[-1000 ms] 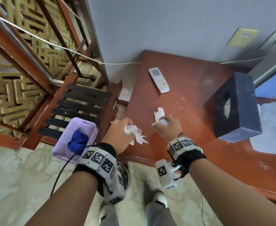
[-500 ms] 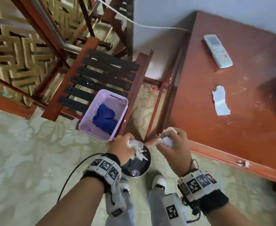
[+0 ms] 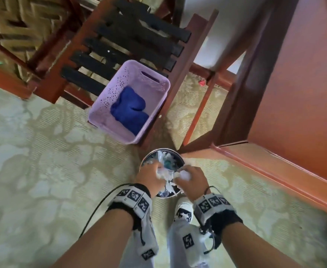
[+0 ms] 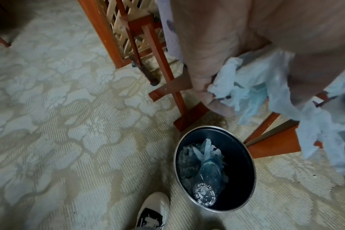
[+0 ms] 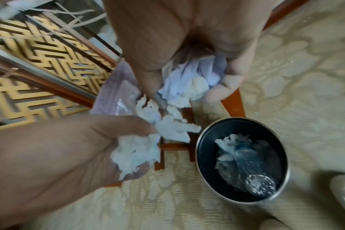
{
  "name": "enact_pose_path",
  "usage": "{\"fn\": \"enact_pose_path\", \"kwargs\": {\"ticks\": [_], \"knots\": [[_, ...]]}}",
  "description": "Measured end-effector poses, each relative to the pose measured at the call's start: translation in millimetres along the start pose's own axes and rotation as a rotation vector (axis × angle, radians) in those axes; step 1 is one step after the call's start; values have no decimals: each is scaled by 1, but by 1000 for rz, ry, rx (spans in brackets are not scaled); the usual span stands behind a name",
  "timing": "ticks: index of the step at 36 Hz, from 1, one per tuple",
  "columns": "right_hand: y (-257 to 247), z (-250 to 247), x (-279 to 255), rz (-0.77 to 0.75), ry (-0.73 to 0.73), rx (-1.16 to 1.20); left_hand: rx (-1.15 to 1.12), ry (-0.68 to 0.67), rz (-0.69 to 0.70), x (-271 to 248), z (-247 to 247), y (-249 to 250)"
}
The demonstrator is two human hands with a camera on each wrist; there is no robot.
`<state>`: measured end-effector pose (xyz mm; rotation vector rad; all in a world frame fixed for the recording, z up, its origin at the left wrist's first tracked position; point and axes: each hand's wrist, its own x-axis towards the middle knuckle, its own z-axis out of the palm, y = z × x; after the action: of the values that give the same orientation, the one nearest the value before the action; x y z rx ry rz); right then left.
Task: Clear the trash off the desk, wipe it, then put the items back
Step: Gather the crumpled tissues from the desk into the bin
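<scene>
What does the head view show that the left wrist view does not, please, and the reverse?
Only the head view shows the purple basket holding a blue cloth, the desk, and both wrists. Only the left wrist view shows the plastic bottle lying in the bin. Both show the left hand gripping crumpled tissue above the bin, and the carpet.
</scene>
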<state>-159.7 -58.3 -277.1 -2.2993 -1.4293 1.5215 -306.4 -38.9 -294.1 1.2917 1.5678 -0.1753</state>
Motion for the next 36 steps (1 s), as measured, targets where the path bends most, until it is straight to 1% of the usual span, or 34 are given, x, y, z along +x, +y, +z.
{"fn": "enact_pose_path", "kwargs": {"ticks": [3, 7, 9, 11, 16, 19, 25, 28, 31, 33, 36], "knots": [[13, 16, 25, 117, -18, 9, -6, -18, -23, 20, 17, -17], [35, 44, 52, 253, -43, 107, -41, -39, -67, 43, 36, -38], [43, 58, 63, 310, -40, 193, -64, -47, -79, 53, 44, -48], [51, 69, 74, 335, -45, 269, -102, -53, -80, 63, 51, -56], [67, 87, 97, 346, -71, 306, -172, -37, -35, 83, 62, -70], [74, 90, 105, 345, -82, 335, -173, -48, -43, 93, 67, -75], [81, 81, 102, 344, -45, 317, -124, -73, -73, 92, 72, -79], [80, 73, 95, 347, -23, 370, -129, -54, -57, 82, 69, -73], [76, 62, 80, 348, 12, 413, -112, -23, -32, 68, 59, -60], [77, 52, 66, 321, 40, 430, -101, 11, -4, 53, 49, -47], [73, 34, 34, 306, 23, 452, -46, 55, 32, 26, 31, -30]]}}
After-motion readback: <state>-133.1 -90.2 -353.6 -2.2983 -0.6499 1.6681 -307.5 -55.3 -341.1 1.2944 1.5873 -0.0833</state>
